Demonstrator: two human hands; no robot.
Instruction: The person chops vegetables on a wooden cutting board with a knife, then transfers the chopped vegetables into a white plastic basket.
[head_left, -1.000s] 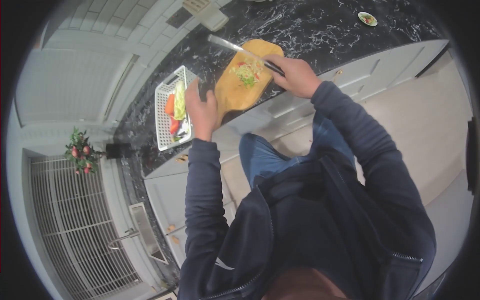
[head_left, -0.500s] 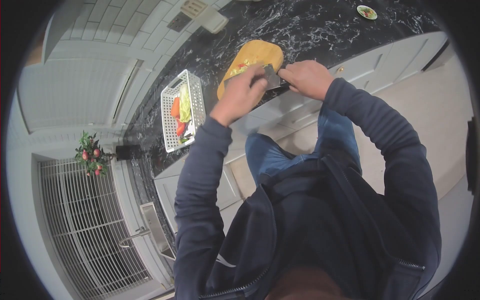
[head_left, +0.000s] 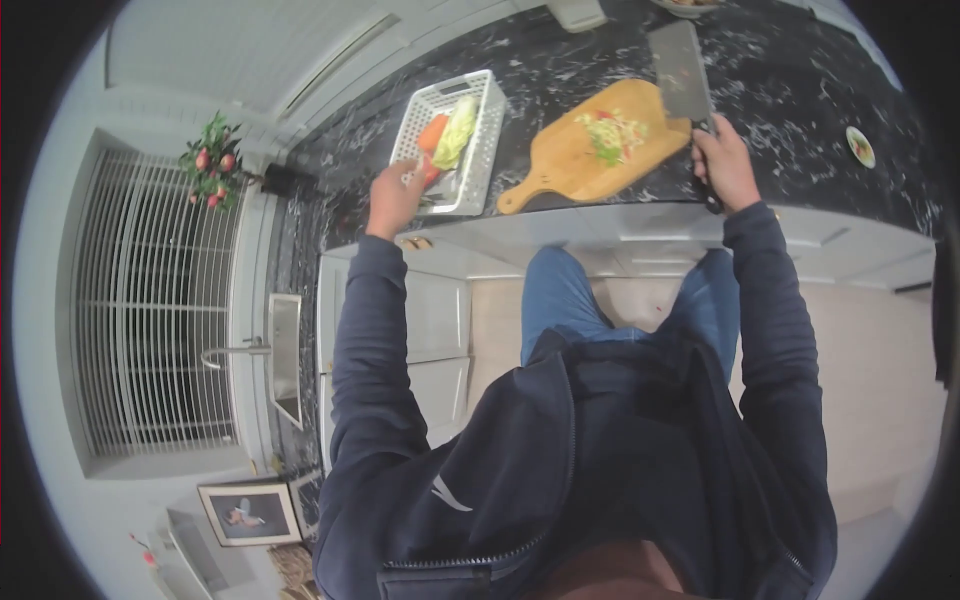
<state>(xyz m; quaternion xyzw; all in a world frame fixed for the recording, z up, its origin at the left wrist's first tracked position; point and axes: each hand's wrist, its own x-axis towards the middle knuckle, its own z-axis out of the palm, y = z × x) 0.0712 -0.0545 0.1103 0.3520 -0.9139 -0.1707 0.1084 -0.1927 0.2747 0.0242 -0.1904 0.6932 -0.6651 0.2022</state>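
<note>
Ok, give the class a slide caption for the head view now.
Chopped vegetables on a wooden board, right hand holding a cleaver, left hand at the white basket.

Narrow gap between basket [head_left: 484, 155] and board [head_left: 562, 165], cleaver [head_left: 682, 75] barring board's right end

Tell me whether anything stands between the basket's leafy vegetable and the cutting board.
Yes: the white basket's side wall stands between the leafy vegetable and the cutting board, then a strip of countertop. Chopped vegetables lie mid-board. The cleaver, in the right hand, is beyond them, off that path.
</note>
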